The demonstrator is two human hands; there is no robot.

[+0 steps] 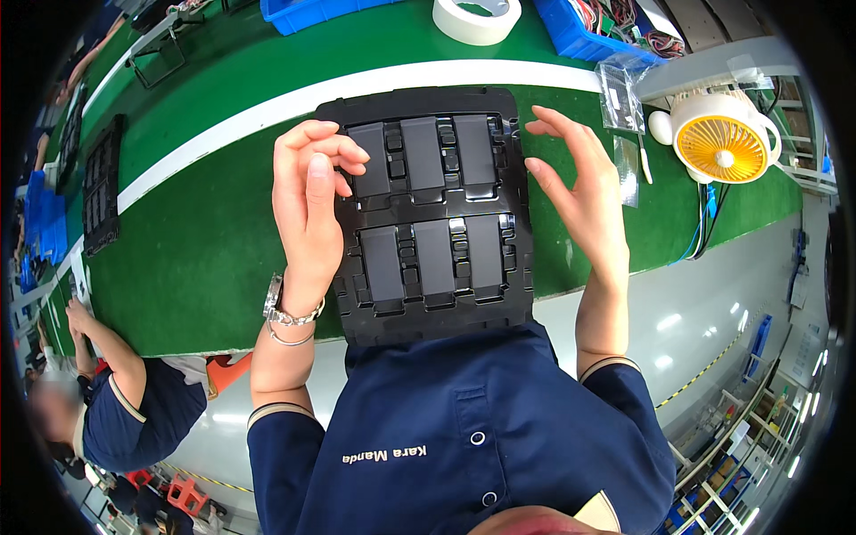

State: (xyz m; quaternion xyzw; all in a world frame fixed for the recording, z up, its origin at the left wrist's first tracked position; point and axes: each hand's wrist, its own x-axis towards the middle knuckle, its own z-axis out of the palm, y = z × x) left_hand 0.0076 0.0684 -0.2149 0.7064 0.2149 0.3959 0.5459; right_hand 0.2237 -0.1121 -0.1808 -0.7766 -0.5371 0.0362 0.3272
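A black moulded plastic tray (437,210) lies in front of me, its near end close to my shirt. Two rows of flat dark grey rectangular pieces (426,153) sit in its pockets, with small black blocks (448,147) between them. At the tray's upper left side is my left hand (308,201), fingers loosely bent over the edge and thumb apart; nothing shows in it. My right hand (580,183) hovers beside the upper right edge, thumb and fingers spread, holding nothing. A metal watch (283,308) circles my left wrist.
A white fan with a yellow front (722,147) stands at the right, near clear plastic bags (621,102). Tape (477,20) and a blue bin of wires (571,31) lie at the back. Another black tray (102,183) is far left; a co-worker (143,401) sits below it.
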